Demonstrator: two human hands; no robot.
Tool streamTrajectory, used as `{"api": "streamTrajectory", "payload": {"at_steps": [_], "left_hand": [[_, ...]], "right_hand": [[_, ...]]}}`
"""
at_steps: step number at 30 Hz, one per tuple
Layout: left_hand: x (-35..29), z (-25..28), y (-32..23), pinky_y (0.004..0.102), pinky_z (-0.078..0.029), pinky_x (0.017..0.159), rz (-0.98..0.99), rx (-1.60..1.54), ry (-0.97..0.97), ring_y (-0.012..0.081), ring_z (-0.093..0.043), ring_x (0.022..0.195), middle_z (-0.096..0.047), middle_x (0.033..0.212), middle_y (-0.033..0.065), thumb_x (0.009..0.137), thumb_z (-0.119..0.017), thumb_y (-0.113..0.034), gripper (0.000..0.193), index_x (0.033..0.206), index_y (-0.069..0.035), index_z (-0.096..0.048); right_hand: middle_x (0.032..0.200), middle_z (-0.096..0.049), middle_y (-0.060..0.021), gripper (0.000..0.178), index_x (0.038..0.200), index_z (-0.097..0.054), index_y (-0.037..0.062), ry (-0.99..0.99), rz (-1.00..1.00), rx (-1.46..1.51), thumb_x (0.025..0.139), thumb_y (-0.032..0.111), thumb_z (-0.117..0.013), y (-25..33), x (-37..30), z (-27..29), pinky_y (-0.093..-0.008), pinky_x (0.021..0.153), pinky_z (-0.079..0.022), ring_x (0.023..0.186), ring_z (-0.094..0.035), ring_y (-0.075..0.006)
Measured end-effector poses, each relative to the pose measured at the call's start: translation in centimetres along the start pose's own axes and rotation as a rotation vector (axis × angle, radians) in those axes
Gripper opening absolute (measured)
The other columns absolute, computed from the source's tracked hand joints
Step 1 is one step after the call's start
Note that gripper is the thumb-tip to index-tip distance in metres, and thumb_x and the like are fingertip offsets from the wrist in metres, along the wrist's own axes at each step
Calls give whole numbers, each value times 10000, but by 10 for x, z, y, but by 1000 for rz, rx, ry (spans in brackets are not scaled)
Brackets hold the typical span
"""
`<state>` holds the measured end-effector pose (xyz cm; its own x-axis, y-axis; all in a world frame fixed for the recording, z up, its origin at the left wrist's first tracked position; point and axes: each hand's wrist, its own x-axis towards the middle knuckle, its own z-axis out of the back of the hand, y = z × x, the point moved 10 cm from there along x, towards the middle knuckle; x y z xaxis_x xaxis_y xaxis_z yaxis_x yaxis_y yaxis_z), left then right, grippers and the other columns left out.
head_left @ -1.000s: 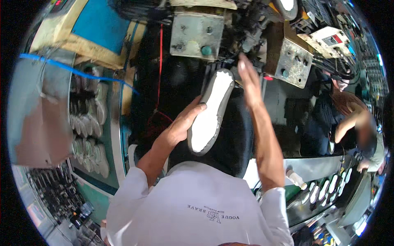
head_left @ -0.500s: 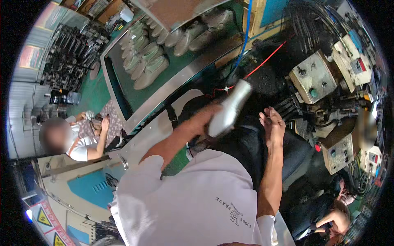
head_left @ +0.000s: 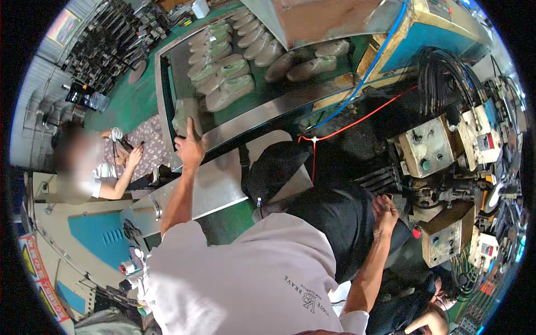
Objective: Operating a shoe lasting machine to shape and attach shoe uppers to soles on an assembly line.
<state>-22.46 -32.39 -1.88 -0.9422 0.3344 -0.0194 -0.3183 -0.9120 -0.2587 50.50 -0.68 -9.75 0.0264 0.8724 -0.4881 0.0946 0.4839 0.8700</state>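
My left hand (head_left: 190, 149) reaches to the near side of a belt framed in metal (head_left: 251, 115). Its index finger is stretched and its thumb apart, fingertips against or just beside a blurred grey-green shoe-shaped piece (head_left: 185, 113). Whether they still touch it, I cannot tell. Several grey-green shoes (head_left: 230, 92) stand in rows farther along the belt. Over my black-clothed leg, near the machine at the right, is my right hand (head_left: 385, 214). Its fingers are loosely bent and apart, with nothing visible in them.
Control boxes (head_left: 427, 146) with knobs and cables crowd the right side. A red hose (head_left: 365, 118) and a blue hose (head_left: 365, 81) cross ahead. A metal hood (head_left: 321, 25) hangs over the belt's far end. One co-worker (head_left: 120, 173) sits at left; another (head_left: 430, 321) is low at right.
Half a second ago my left hand held a shiny pale shoe-shaped piece before me. It has swung left to the belt, where a similar-shaped piece now lies. My right hand has lowered.
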Motion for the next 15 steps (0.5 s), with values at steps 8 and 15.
{"api": "streamTrajectory", "payload": {"at_steps": [8,15], "left_hand": [[-24,-71,92,738,-435,1096,-46,372,141,601,-399,1457,-188,1665,425,923,-773,-239,1033,1723,-525,-185],[5,-74,88,666,-461,1107,89,360,231,589,-403,1428,-158,1665,353,907,-783,-351,1012,1717,-533,-205]], "right_hand": [[1218,-774,-150,383,1408,-650,-30,101,13,-101,1114,215,-626,-29,3,-5,-393,884,-655,1028,-802,-297],[1087,-787,-107,273,1260,-721,-42,49,4,-93,1063,145,-688,-38,-16,7,-339,818,-612,932,-768,-219]]}}
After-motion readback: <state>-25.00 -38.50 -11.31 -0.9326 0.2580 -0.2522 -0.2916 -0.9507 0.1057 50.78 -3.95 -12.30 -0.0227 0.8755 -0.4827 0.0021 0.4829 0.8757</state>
